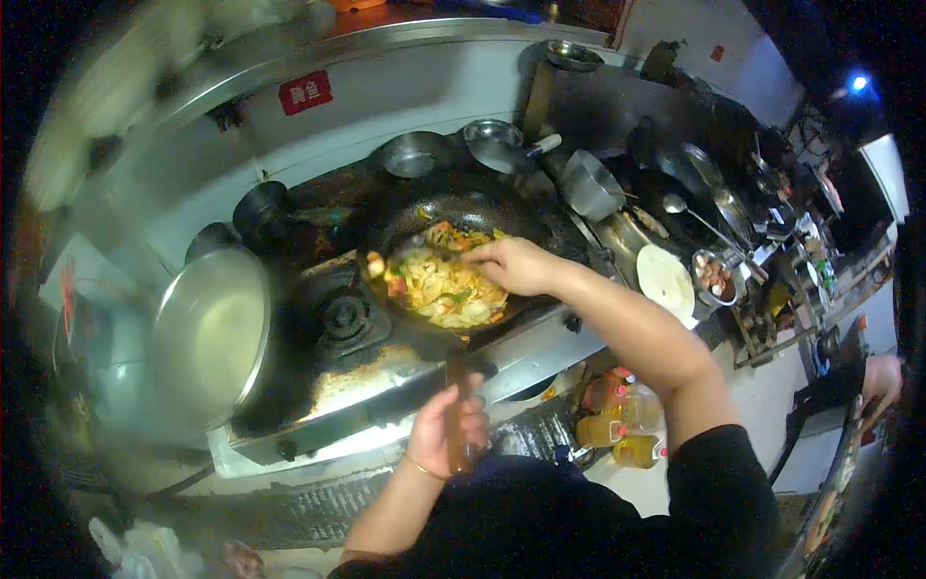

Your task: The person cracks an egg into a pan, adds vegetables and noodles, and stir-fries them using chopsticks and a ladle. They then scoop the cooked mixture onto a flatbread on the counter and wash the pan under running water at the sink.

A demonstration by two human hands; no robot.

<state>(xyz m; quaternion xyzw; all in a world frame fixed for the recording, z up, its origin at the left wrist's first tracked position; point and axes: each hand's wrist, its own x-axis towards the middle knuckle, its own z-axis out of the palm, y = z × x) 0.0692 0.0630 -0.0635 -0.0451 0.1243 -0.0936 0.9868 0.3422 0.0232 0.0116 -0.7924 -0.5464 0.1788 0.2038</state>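
Note:
My left hand [446, 430] is wrapped round the brown wooden handle [458, 410] of a dark wok [386, 217], low in the middle of the view. The wok holds sliced, yellowish food [449, 288] with bits of red and green. Over the right side of the wok, my right hand [511, 265] is closed, its fingers pinched together at the food. What it grips is hidden or too small to make out.
A large pan of pale liquid [217, 338] stands left of a bare burner [345, 318]. Metal bowls [492, 135] line the back. At right are a pot [591, 185], a white plate [666, 277] and a ladle [699, 214]. Oil bottles [637, 415] stand below; another person's arm [878, 386] shows far right.

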